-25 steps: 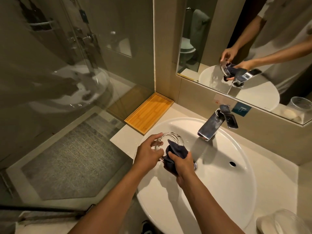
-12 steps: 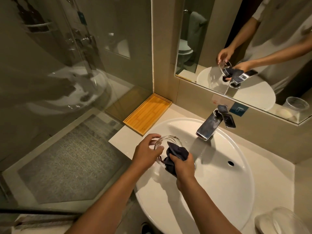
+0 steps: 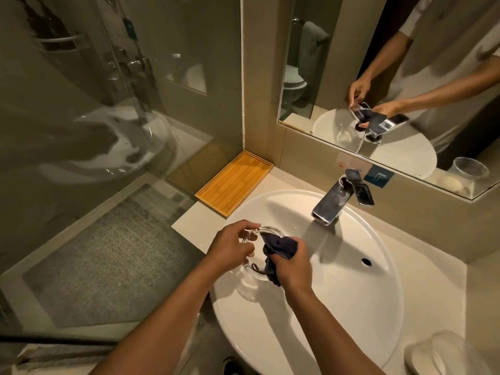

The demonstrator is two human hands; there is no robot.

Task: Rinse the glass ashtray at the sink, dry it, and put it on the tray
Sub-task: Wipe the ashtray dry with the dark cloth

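Over the left side of the white sink point(image 3: 365, 307), my left hand point(image 3: 230, 247) grips the clear glass ashtray point(image 3: 257, 234) by its rim and holds it tilted on edge. My right hand point(image 3: 292, 266) holds a dark blue cloth point(image 3: 278, 247) bunched against the ashtray's inside. Much of the ashtray is hidden by the cloth and both hands. The bamboo tray point(image 3: 235, 182) lies on the counter in the corner behind and to the left of the sink, with nothing on it.
A chrome faucet point(image 3: 332, 201) stands at the back of the basin, no water running. A mirror point(image 3: 405, 77) hangs above it. A clear plastic cup point(image 3: 443, 353) sits at the counter's near right corner. A glass shower wall point(image 3: 108, 131) closes the left side.
The cloth has shifted against the ashtray as my right hand rubs it. Both hands stay over the sink's left side. The view has tipped slightly.
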